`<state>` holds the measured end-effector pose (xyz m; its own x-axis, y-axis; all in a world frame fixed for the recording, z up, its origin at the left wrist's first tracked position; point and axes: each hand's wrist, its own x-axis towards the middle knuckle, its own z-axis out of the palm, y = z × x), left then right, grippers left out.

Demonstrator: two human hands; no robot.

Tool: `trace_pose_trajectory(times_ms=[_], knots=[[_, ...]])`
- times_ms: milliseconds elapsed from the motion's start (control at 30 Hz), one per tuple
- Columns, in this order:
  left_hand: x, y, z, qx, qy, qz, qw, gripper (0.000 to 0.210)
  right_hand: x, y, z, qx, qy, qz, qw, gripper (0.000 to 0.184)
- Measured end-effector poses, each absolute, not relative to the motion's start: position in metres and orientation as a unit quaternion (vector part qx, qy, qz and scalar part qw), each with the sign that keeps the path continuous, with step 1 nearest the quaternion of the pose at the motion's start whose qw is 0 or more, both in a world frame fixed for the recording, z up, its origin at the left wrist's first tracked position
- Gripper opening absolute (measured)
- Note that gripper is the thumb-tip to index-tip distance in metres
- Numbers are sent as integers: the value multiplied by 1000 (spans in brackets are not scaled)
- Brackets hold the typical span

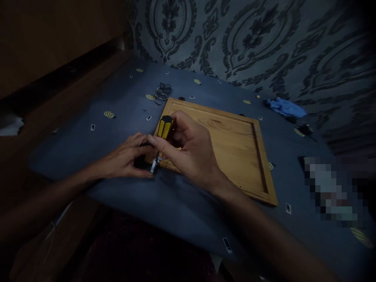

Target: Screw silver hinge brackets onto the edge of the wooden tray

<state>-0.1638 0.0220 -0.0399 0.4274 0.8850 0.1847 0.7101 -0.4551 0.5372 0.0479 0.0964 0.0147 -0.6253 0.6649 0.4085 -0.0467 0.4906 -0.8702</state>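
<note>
My right hand [194, 145] is closed round the yellow and black handle of a screwdriver [165, 127], which stands nearly upright. Its shaft runs down to a small metal hinge [154, 164] at the near left corner of a wooden cabinet door [232, 145]. The door lies flat, its recessed panel facing up. From the left, my left hand [126, 156] reaches in, its thumb against the hinge and its fingers bent by the screwdriver shaft. Part of the door's left edge is hidden behind my hands.
A blue patterned cloth [123, 192] covers the table. Several metal hinge pieces [163, 92] lie beyond the door's far left corner. At the far right is a crumpled blue cloth [286, 107], with a dark object [305, 129] nearby. A patterned wall [205, 35] rises behind.
</note>
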Motion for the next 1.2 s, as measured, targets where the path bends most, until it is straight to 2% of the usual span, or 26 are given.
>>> trace_pose_trajectory(times_ms=[200,300,600,833,933,1200], knots=[[-164,23,-41,823,479,230,198,53,54,99,27,-155,-770,539,304,26],[-164,24,-41,825,477,231,197,54,55,101,29,-132,-768,564,274,30],[-164,24,-42,814,484,238,213,54,49,98,22,-190,-778,488,348,37],[-164,23,-44,825,470,248,191,55,58,105,33,-131,-789,532,279,24],[-163,23,-44,826,466,254,190,55,60,105,35,-127,-785,545,264,29],[-163,24,-43,820,477,246,196,51,55,101,25,-195,-768,518,321,41]])
